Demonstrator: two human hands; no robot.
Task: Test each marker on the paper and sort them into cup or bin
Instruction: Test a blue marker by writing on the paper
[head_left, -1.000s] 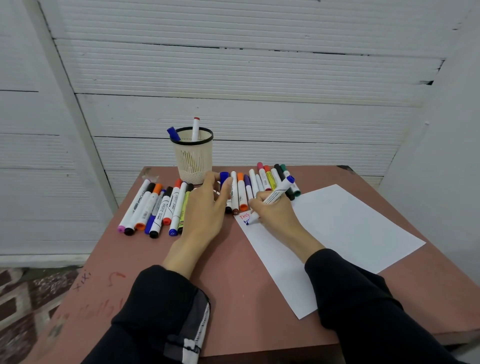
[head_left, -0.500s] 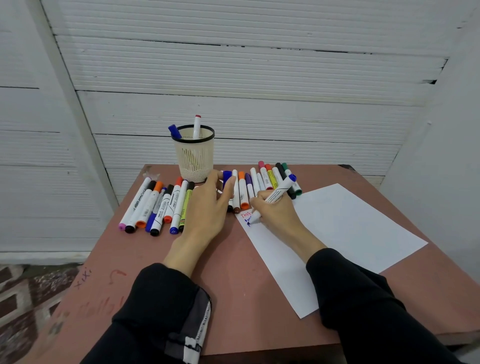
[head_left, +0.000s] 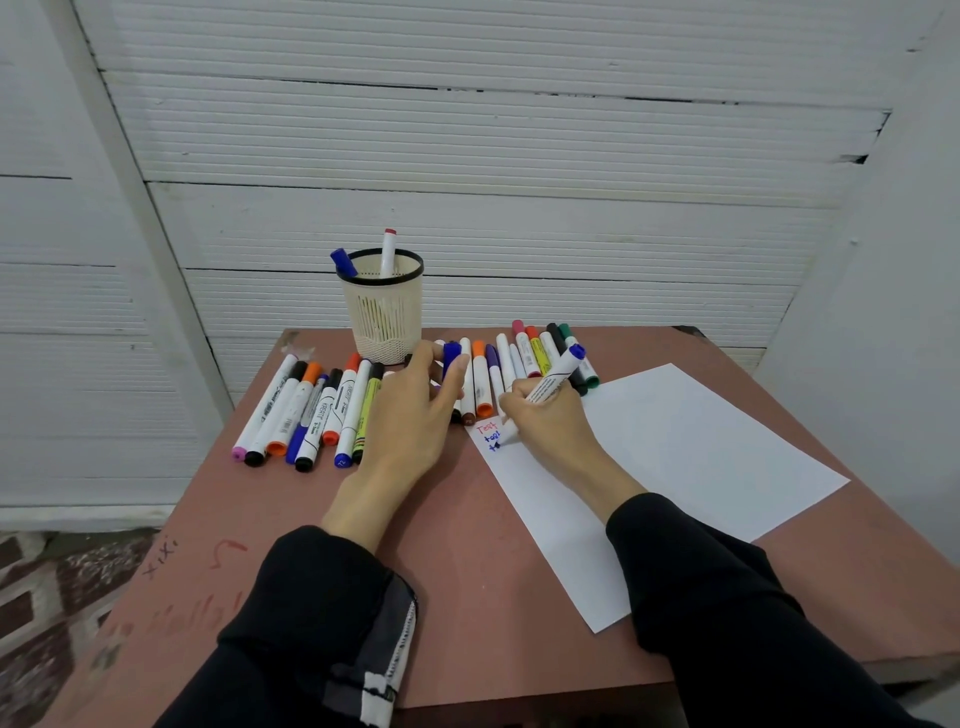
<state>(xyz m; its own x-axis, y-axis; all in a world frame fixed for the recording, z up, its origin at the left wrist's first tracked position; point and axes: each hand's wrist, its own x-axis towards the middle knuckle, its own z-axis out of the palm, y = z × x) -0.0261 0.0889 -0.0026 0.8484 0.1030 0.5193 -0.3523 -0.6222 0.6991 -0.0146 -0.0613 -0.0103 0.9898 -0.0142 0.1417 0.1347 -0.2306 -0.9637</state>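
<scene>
1. The right hand pinched a blue marker in a writing grip, fingers curled round its white barrel, the blue end pointing up and away from the hand toward the far right.
2. The marker's tip touched the near-left corner of the sheet of paper, which lay under and to the right of that hand.
3. Just left of the right fingertips the paper carried a red word and blue scribbles below it.
4. The left hand lay just left of the right one, fingers loosely bent; its thumb and fingers held a blue cap at the fingertips.
5. Between and just beyond the two hands lay a row of markers side by side, some partly hidden by the left fingers.
6. Beyond the right hand lay more markers, with pink, red, yellow, black and green among them.
7. Left of the left hand lay another group of markers, touching one another, caps toward the person.
8. The mesh cup stood just beyond the left hand's fingertips, with a blue-capped marker and a red-tipped marker standing in it.
9. Everything sat on a reddish table; both forearms wore black sleeves.
</scene>
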